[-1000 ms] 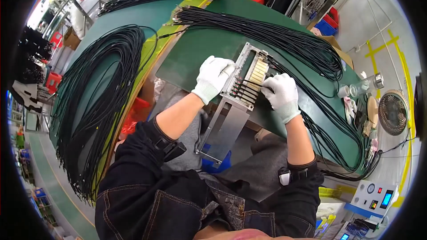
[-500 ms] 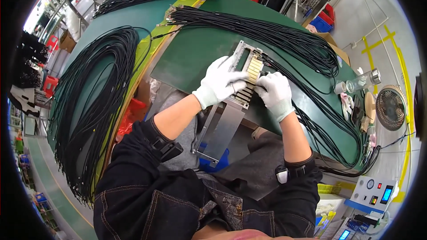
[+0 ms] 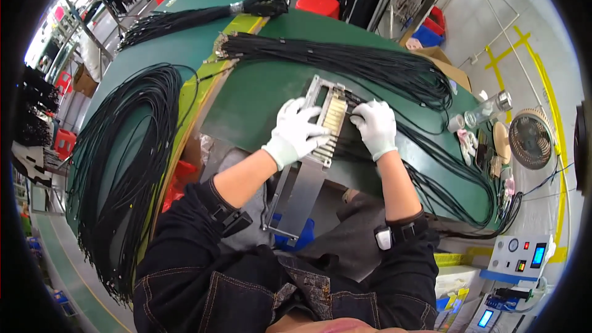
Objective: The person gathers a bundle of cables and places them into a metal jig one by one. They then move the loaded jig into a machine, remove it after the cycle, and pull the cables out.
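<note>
A long metal fixture [image 3: 313, 176] lies in front of me, its far end on the table and its near end reaching past the edge over my lap. A row of cream blocks [image 3: 335, 115] runs along its far part. My left hand [image 3: 296, 132], in a white glove, rests on the fixture's left side, fingers spread toward the blocks. To the right of the blocks, my gloved right hand [image 3: 375, 124] is closed, its bent fingertips pinching what looks like a black cable. Several black cables [image 3: 425, 142] trail right from there; their ends at the fixture are partly hidden.
The green table [image 3: 246, 102] carries a long cable bundle [image 3: 345, 55] behind the fixture, a looped bundle [image 3: 117, 172] on the left and a tied one [image 3: 197, 18] far back. A glass jar [image 3: 490, 110] and a small fan [image 3: 531, 139] stand at right.
My right hand has moved away from me along the fixture, from the lower blocks toward the upper ones. My left hand has shifted slightly. The whole view has also tilted a little.
</note>
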### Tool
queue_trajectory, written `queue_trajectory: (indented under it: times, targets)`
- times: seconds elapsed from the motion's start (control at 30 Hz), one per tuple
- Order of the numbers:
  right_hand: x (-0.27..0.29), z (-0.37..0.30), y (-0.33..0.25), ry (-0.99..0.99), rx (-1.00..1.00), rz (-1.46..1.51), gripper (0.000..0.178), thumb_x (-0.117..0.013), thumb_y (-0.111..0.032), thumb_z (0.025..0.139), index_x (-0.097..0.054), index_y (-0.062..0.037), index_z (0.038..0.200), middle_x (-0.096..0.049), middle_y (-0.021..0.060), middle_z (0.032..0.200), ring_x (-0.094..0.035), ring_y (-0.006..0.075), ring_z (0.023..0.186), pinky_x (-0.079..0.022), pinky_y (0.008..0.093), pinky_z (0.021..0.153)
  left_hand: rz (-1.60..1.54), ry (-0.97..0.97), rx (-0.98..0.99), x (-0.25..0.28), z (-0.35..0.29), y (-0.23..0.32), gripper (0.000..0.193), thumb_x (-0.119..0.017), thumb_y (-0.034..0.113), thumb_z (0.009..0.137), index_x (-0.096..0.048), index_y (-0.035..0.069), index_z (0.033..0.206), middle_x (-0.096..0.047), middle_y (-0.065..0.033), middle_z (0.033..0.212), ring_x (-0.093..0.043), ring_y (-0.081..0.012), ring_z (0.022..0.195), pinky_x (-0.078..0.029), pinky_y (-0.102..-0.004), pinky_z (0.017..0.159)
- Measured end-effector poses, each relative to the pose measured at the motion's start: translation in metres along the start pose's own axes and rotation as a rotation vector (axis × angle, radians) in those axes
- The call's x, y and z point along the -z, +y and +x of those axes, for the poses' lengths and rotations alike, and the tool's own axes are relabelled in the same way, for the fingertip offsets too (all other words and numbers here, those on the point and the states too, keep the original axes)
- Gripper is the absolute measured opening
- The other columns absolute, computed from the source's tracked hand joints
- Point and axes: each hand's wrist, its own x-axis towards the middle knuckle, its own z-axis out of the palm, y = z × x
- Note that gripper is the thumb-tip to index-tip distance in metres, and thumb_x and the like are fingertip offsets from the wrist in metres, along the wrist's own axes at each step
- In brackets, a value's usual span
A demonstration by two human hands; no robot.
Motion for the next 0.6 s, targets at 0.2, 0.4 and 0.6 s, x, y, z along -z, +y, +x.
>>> queue_trajectory:
  times: [0.2, 0.4, 0.6]
  targets:
    - [0.013, 0.010, -0.044, -0.083, 0.032, 0.285, 0.012, -0.072, -0.022, 0.077, -0.070, -0.0125, 0.084, -0.067, 0.0090, 0.078, -0.061, 0.0317, 0.078, -0.049, 0.0425, 0.072, -0.198, 0.303, 0.115, 0.001, 0.011, 0.003, 0.019, -0.073, 0.033, 0.078, -0.072, 0.014, 0.078, -0.066, -0.0092, 0.116, -0.055, -0.0318, 0.114, -0.035, -0.0479, 0.105]
    - [0.010, 0.021, -0.058, -0.251, 0.056, 0.418, 0.014, -0.073, -0.021, 0.077, -0.070, -0.0112, 0.085, -0.068, 0.0089, 0.080, -0.062, 0.0325, 0.080, -0.050, 0.0436, 0.072, -0.231, 0.273, 0.050, 0.016, 0.015, -0.006, 0.022, -0.074, 0.026, 0.078, -0.066, 0.007, 0.072, -0.068, -0.0104, 0.110, -0.059, -0.0303, 0.107, -0.042, -0.0442, 0.099]
    - [0.015, 0.021, -0.036, -0.316, -0.031, 0.382, 0.014, -0.073, -0.019, 0.077, -0.070, -0.0079, 0.086, -0.067, 0.0115, 0.080, -0.062, 0.0331, 0.080, -0.049, 0.0419, 0.073, -0.538, 0.168, 0.249, 0.019, 0.012, -0.014, 0.015, -0.070, 0.017, 0.084, -0.066, 0.003, 0.079, -0.066, -0.0152, 0.112, -0.057, -0.0307, 0.109, -0.043, -0.0395, 0.096]
